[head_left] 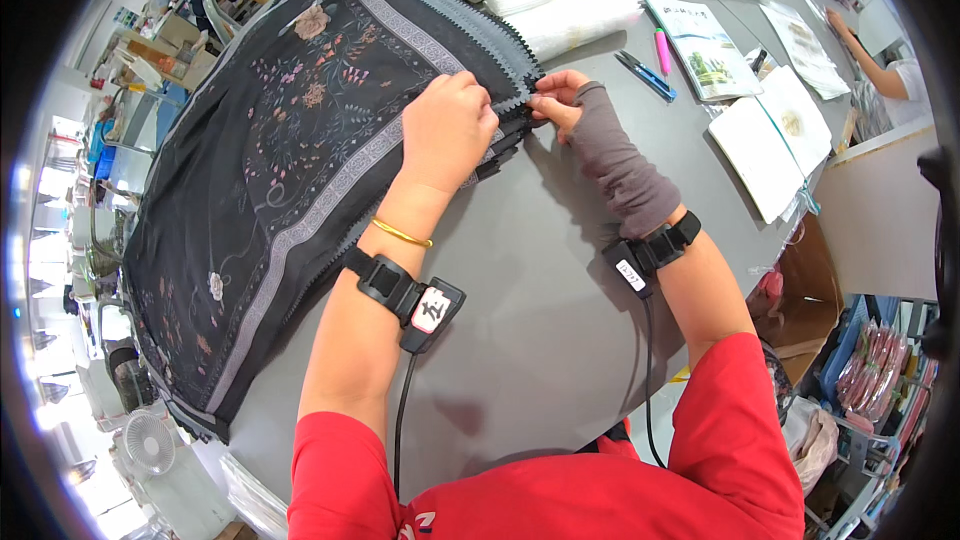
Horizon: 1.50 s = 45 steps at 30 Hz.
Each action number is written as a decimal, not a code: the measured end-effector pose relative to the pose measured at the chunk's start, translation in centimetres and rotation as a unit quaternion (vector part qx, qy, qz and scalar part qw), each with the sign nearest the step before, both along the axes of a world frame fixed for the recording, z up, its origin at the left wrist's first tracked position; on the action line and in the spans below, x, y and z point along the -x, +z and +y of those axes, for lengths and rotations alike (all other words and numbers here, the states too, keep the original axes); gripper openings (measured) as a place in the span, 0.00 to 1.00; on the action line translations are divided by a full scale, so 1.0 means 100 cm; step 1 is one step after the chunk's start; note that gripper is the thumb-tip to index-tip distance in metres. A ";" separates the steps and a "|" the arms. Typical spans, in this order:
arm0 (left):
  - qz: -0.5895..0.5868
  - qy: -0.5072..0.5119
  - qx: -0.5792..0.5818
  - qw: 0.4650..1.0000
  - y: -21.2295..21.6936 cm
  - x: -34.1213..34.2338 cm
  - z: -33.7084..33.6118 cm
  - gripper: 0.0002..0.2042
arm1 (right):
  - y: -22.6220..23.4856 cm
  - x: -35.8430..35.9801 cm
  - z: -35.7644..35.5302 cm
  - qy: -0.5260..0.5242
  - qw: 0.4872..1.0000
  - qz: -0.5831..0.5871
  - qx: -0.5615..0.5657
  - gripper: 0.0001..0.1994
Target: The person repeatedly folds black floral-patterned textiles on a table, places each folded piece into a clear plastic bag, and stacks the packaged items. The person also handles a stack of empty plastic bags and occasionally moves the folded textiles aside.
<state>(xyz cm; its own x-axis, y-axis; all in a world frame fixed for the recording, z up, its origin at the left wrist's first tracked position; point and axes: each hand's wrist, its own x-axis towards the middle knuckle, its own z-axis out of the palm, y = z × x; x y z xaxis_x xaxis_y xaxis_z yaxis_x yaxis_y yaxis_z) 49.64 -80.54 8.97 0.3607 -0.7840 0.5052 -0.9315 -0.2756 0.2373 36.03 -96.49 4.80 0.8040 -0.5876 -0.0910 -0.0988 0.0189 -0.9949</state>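
A thick stack of black floral cloth (pixel 330 90) with grey patterned borders and zigzag-cut edges spreads over the grey table, some of it hanging past the left edge. My left hand (pixel 450 130) is closed over the near border of the stack; its fingertips are hidden beneath the knuckles. Just right of it, my right hand (pixel 563 103), in a grey fingerless sleeve, pinches the cloth's corner between thumb and fingers. Both wrists carry black strapped devices with cables running down toward my body.
White rolled material (pixel 545 0) lies beyond the stack. To the right are a pink marker (pixel 662 51), a blue-and-black cutting tool (pixel 646 76), a printed booklet (pixel 703 48) and an open notebook (pixel 772 140). Another person's arm (pixel 870 65) reaches in at the far right. A fan (pixel 149 441) stands lower left.
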 end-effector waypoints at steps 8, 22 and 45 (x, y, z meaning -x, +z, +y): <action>0.240 0.035 -0.039 0.969 0.016 -0.011 0.004 0.08 | 0.007 -0.006 0.000 -0.017 0.952 -0.077 0.296 0.18; 0.075 -0.034 0.075 0.994 0.001 0.002 0.013 0.09 | 0.041 -0.011 -0.012 0.068 0.892 -0.085 0.440 0.08; 0.498 0.060 0.791 0.350 -0.003 -0.022 0.410 0.14 | 0.090 0.002 -0.157 -0.024 0.893 -0.094 0.440 0.17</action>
